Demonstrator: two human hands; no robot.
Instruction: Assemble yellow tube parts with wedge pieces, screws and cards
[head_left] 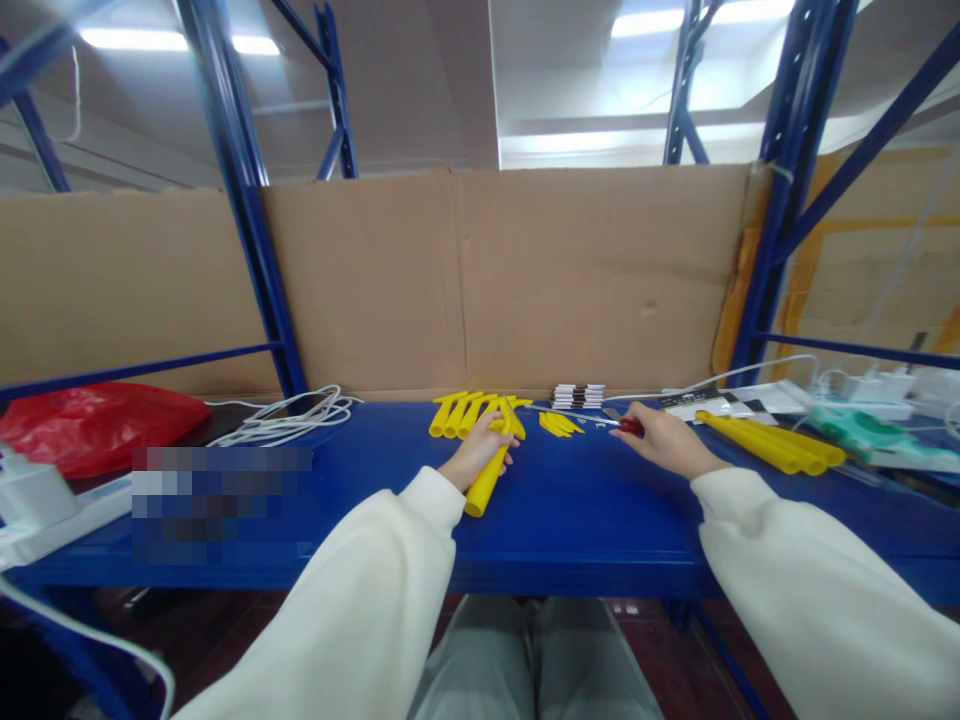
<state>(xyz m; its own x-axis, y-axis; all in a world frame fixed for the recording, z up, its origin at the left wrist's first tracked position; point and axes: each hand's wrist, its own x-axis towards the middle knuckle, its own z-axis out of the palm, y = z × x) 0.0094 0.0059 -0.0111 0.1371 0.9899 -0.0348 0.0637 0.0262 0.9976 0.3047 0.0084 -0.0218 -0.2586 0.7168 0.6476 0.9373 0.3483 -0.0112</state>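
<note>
My left hand [474,448] is closed around a yellow tube [486,487] with a flared lower end and a narrow crosspiece at its top. My right hand [666,440] grips a screwdriver [631,427] by its red handle. Its thin shaft points left, and the tip is close to the top of the held tube; whether they touch I cannot tell. Several similar yellow tubes with crosspieces [452,416] lie side by side just beyond my left hand. Between my hands is a small pile of flat yellow pieces [559,425], with tiny metal bits [600,423] beside it.
Small white-and-black packs [577,396] are stacked at the back of the blue table [585,520]. Plain yellow tubes [772,445] lie right of my right hand. White cable [322,408], a red bag [105,425] and a power strip [71,530] occupy the left. Cardboard [585,280] closes off the back.
</note>
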